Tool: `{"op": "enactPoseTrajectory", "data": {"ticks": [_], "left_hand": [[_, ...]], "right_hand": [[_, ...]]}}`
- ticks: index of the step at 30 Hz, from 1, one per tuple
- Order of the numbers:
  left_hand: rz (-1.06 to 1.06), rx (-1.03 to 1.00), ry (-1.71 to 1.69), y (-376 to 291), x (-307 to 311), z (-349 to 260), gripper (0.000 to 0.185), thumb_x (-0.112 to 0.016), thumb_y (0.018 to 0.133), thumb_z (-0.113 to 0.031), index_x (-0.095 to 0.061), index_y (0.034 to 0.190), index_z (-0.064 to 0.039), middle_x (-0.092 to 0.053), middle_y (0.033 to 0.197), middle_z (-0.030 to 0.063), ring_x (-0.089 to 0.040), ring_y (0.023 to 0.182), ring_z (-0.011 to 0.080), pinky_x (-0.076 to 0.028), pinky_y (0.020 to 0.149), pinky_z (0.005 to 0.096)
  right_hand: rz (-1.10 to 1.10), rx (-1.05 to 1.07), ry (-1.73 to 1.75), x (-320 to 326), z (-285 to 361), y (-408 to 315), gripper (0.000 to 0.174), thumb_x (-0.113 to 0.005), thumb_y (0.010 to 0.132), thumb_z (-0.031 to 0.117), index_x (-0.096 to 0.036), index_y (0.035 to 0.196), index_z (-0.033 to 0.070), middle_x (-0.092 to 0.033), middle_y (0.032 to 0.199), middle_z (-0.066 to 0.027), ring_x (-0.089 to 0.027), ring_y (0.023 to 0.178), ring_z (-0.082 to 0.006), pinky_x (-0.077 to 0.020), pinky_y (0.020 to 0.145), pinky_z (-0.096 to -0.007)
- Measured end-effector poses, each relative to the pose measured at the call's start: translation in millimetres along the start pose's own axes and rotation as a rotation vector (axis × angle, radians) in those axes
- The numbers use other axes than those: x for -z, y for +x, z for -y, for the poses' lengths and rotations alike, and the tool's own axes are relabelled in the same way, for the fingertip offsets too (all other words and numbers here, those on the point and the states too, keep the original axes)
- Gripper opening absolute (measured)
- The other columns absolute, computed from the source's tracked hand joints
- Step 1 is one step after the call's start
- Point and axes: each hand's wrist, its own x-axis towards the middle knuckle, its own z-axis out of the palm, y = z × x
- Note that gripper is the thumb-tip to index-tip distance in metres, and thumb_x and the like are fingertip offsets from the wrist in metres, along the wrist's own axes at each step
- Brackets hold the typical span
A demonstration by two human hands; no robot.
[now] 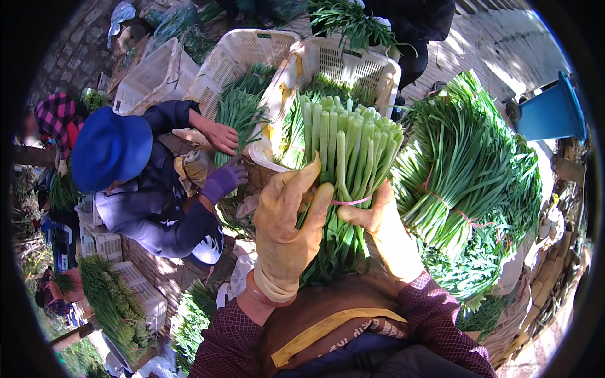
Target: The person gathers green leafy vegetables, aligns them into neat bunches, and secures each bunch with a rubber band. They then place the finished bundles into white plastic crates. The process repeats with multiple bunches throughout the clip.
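An upright bundle of thick green stalks, which look like garlic greens, stands before me with its cut ends up and its leaves hanging down. A pink tie band runs around its middle. My left hand, in a stained yellow rubber glove, is at the bundle's left side, its thumb in front of the stalks and some fingers hidden. My right hand, gloved the same way, grips the right side with the thumb by the band. Below the bundle is my brown apron with a yellow strip.
White plastic crates holding green bundles stand ahead. On the right lies a large heap of tied greens, near a blue bucket. At left a co-worker in a blue cap handles greens. Another person is at the top.
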Motion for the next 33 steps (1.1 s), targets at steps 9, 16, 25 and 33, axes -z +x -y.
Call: {"op": "enactPoseTrajectory", "data": {"ticks": [9, 16, 25, 33], "left_hand": [[-0.046, 0.109, -0.187, -9.1, -12.2, 8.4, 0.017, -0.077, 0.09, -0.007, -0.07, 0.104, -0.001, -0.067, 0.097, 0.0077, -0.066, 0.08, 0.0161, -0.053, 0.071, 0.0287], [0.013, 0.385, -0.455, -12.2, -14.3, 14.0, 0.014, -0.075, 0.092, -0.009, -0.068, 0.101, 0.0, -0.068, 0.095, 0.0064, -0.061, 0.08, 0.0159, -0.05, 0.072, 0.0311], [-0.135, -0.084, -0.233, 30.9, -11.8, -0.9, 0.013, -0.067, 0.096, -0.011, -0.063, 0.101, 0.001, -0.068, 0.092, 0.0086, -0.063, 0.081, 0.0208, -0.051, 0.077, 0.0339], [0.05, 0.084, -0.836, 55.8, 59.9, 11.9, 0.03, -0.071, 0.098, -0.027, -0.067, 0.108, 0.001, -0.066, 0.079, 0.003, -0.059, 0.065, 0.0089, -0.047, 0.061, 0.0222]], "right_hand": [[-0.06, 0.064, -0.128, 1.6, 9.1, -2.5, 0.103, -0.092, 0.059, 0.01, -0.042, 0.149, 0.003, -0.062, 0.136, -0.011, -0.058, 0.126, -0.0217, -0.0411, 0.112, -0.0366], [-0.027, 0.035, 0.047, -1.6, 7.3, -1.3, 0.104, -0.093, 0.058, 0.01, -0.043, 0.148, 0.003, -0.061, 0.136, -0.01, -0.057, 0.126, -0.0207, -0.0408, 0.112, -0.0361], [0.08, -0.115, 0.224, -0.6, 9.5, -10.0, 0.105, -0.085, 0.067, -0.014, -0.035, 0.156, 0.008, -0.057, 0.143, -0.0073, -0.052, 0.132, -0.019, -0.0454, 0.108, -0.0325], [0.117, 0.083, 0.177, 0.5, -40.4, 4.0, 0.116, -0.098, 0.065, 0.021, -0.03, 0.157, 0.003, -0.052, 0.148, -0.0112, -0.048, 0.136, -0.0211, -0.0351, 0.117, -0.0364]]}}
